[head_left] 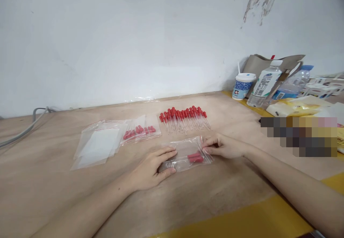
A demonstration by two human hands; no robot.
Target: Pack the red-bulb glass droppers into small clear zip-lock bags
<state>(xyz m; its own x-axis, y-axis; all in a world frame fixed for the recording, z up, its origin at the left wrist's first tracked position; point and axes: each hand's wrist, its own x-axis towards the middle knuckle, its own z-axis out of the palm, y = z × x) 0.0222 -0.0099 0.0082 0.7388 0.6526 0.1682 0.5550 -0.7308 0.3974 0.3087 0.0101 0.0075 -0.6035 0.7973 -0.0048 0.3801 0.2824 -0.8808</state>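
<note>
A clear zip-lock bag point(184, 145) lies flat before me, with red-bulbed droppers point(195, 157) inside, their bulbs toward the zip end. My left hand point(157, 164) rests on the bag's left end, fingers stretched out and apart. At the right end, my right hand point(220, 145) pinches the red-lined zip edge between thumb and finger. Beyond the bag lies a row of loose droppers point(185, 118) with red bulbs pointing to the wall. Filled bags point(138, 130) with red bulbs overlap to the left of them. Farther left is a spread stack of flat clear bags point(98, 143).
A grey cable point(24, 132) lies at the far left by the wall. At the back right stand a paper cup point(242, 86), a white-capped bottle point(264, 84), a blue-capped bottle point(294, 82) and a yellow-white packet point(298, 106). Yellow tape point(236, 218) crosses the brown table covering.
</note>
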